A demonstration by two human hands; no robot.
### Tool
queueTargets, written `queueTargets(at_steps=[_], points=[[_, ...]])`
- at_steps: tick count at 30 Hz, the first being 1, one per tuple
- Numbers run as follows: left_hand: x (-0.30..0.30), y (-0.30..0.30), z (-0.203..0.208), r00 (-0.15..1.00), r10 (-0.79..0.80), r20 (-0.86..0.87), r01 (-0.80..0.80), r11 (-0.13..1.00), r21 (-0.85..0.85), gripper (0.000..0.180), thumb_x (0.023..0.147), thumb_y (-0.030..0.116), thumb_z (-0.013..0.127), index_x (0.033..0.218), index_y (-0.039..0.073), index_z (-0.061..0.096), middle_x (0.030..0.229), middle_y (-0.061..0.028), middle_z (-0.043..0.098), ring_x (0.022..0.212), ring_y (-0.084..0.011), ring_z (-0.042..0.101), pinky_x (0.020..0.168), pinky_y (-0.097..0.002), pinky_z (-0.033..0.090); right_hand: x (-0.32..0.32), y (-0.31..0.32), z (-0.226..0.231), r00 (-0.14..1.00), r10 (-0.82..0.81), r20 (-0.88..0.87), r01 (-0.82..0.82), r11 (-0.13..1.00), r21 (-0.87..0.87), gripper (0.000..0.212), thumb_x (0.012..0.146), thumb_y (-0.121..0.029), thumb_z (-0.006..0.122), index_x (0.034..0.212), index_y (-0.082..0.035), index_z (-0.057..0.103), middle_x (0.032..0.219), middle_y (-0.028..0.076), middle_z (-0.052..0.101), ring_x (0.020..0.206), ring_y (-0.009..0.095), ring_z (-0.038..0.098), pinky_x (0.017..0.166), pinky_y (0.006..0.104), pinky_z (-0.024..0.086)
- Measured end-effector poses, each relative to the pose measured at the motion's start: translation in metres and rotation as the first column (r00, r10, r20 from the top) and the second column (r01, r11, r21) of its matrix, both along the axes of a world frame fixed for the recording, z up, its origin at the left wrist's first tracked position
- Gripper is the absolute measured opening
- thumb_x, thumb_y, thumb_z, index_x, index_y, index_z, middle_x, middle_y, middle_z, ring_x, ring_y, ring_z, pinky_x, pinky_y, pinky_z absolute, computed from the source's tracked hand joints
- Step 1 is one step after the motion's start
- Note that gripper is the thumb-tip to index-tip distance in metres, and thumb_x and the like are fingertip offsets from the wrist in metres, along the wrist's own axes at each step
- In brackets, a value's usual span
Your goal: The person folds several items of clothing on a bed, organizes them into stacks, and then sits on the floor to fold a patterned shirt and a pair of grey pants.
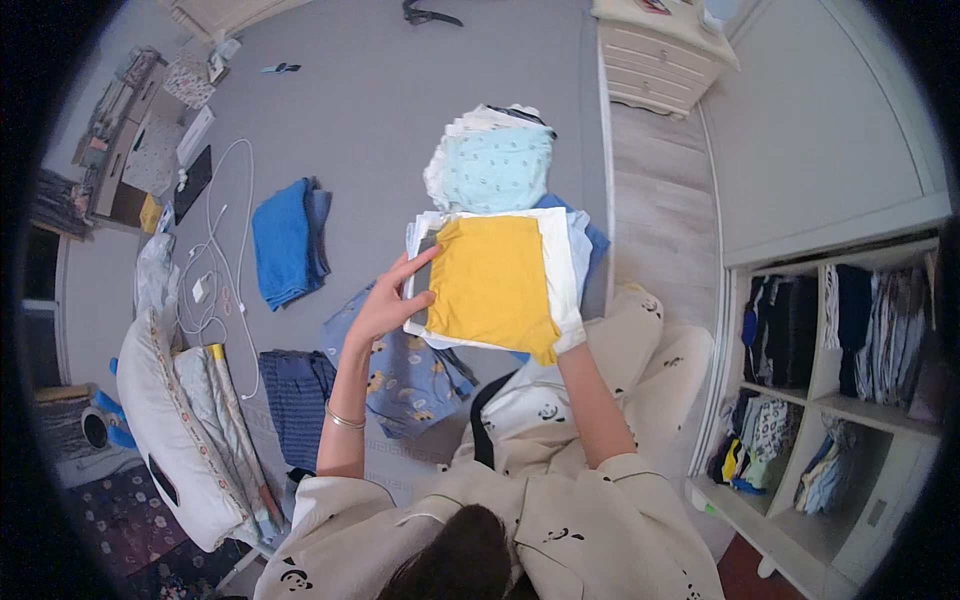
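A folded yellow garment [490, 275] lies on top of a flat stack with white cloth [565, 270] and a dark grey strip [423, 275] showing at its edges. At the stack's left edge, my left hand [385, 300] holds on, thumb and fingertips apart on the grey and yellow cloth. My right hand [568, 342] is at the near right corner, where drooping yellow cloth hides its fingers. Just beyond sits a pile of folded clothes [495, 170] with a pale aqua patterned piece on top. Blue garments [590, 240] peek out at the stack's right.
A flowered blue-grey garment [405, 385] and a dark striped one [298, 400] lie near my left forearm. Farther left are folded blue clothes [285, 240] and white cables [215, 250]. An open wardrobe [815, 390] holding clothes stands at right, a drawer cabinet [660, 65] at far right.
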State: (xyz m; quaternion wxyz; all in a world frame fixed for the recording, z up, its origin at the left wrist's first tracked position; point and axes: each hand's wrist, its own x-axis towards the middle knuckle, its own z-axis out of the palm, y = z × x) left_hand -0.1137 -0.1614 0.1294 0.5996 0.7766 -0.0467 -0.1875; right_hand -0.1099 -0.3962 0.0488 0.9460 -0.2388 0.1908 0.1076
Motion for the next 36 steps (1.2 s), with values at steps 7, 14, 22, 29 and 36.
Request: queueTargets(at_steps=[7,14,22,29,36], points=[[0.049,0.093,-0.025,0.952,0.303,0.050,-0.297,0.950,-0.098,0.062,0.071,-0.004,0.053,0.130,0.006,0.037,0.136,-0.0079,0.035,0.128,-0.0177,0.026,0.104,-0.0293,0.018,0.114,0.094,-0.030,0.951,0.219,0.217,-0.277,0.916,0.290,0.056,0.085,-0.050,0.043,0.115,-0.004,0.048,0.098,0.009,0.059,0.085,0.018,0.059,0.072,0.0315,0.050],[0.045,0.172,-0.128,0.906,0.417,0.072,-0.419,0.861,0.287,0.064,0.073,0.000,0.056,0.133,0.012,0.035,0.135,-0.0087,0.033,0.125,-0.0206,0.029,0.103,-0.0299,0.022,0.097,0.114,-0.055,0.706,0.671,-0.225,-0.707,0.678,-0.199,0.062,0.078,-0.050,0.057,0.124,-0.012,0.040,0.113,0.012,0.050,0.097,0.022,0.055,0.080,0.0349,0.045],[0.047,0.132,-0.115,0.876,0.343,0.338,-0.455,0.359,0.815,0.054,0.073,0.006,0.056,0.126,0.009,0.043,0.133,-0.0194,0.031,0.123,-0.0334,0.031,0.101,-0.0380,0.025,0.133,0.096,-0.040,0.811,0.535,0.238,0.450,-0.309,-0.838,0.052,0.067,-0.011,0.063,0.116,-0.010,0.047,0.110,0.011,0.047,0.096,0.028,0.048,0.072,0.0395,0.041],[0.103,0.076,-0.135,0.767,0.070,0.637,-0.591,0.462,0.661,0.053,0.082,0.033,0.052,0.130,0.015,0.037,0.138,-0.0176,0.023,0.125,-0.0398,0.023,0.100,-0.0528,0.020,0.169,0.095,-0.055,0.736,0.670,0.096,0.507,-0.451,-0.735,0.045,0.069,-0.011,0.056,0.111,-0.024,0.053,0.112,0.008,0.048,0.104,0.029,0.042,0.078,0.0439,0.038],[0.104,0.042,-0.133,0.911,0.110,0.398,-0.407,0.402,0.820,0.061,0.085,0.040,0.044,0.135,0.012,0.025,0.140,-0.0143,0.020,0.130,-0.0348,0.013,0.094,-0.0673,0.007,0.163,0.080,-0.058,0.713,0.697,0.078,0.467,-0.389,-0.794,0.059,0.065,-0.008,0.061,0.121,-0.019,0.045,0.124,0.005,0.042,0.115,0.023,0.039,0.085,0.0414,0.034]])
